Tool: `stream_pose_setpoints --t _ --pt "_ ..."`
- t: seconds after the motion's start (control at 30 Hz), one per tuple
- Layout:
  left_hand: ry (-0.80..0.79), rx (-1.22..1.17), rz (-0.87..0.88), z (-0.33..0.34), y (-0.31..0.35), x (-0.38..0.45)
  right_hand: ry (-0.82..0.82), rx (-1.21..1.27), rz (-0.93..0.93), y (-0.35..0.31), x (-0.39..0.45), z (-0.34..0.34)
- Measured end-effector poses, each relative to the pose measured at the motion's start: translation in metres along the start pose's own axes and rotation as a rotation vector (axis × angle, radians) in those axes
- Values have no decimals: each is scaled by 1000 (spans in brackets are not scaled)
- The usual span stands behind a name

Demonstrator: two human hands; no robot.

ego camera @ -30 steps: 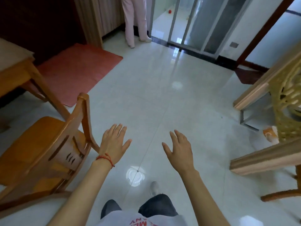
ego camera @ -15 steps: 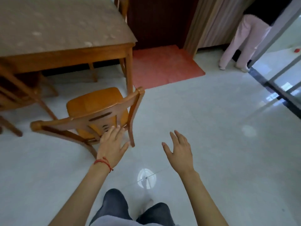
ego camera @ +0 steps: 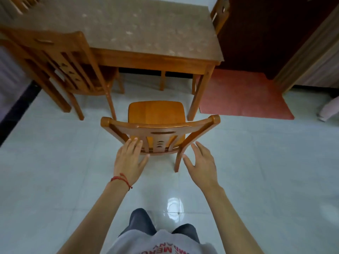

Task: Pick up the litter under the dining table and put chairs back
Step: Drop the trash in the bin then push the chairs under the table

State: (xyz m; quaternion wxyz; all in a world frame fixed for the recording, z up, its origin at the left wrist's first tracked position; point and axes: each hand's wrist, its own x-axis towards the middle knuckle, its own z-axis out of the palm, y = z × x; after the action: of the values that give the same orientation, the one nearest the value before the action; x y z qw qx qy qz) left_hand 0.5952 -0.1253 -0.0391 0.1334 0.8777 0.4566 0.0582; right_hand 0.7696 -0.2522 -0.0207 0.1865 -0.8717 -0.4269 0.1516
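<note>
Chair [ego camera: 156, 114] upright, seat facing dining table [ego camera: 128, 30].

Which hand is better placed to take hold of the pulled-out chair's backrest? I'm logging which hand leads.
Left, probably. The left hand has its fingers already overlapping the chair backrest beside the slats, while the right hand hovers open beside the right post, apart from it.

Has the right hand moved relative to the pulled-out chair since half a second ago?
Yes. The right hand, then well clear of the chair, now reaches beside its right rear leg, open.
</note>
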Motion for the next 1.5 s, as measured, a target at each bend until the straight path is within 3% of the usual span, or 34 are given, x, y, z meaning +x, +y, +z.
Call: stream_pose_setpoints --t 0.23,0.43,0.6,0.8,1.2,1.5 --pt "43 -140 -134 -7 -3 16 64 287 76 -25 25 -11" --pt "93 -619 -461 -24 28 27 35 638 269 -23 46 -7" --pt "192 -861 -640 -26 34 49 -23 848 417 -18 81 -5" --pt "258 -846 -753 -19 33 74 -58 869 449 -19 101 0" --pt "411 -803 -724 -15 26 95 -10 915 400 -24 118 3" --pt "387 -766 -687 -24 -16 152 55 943 421 -63 158 18"
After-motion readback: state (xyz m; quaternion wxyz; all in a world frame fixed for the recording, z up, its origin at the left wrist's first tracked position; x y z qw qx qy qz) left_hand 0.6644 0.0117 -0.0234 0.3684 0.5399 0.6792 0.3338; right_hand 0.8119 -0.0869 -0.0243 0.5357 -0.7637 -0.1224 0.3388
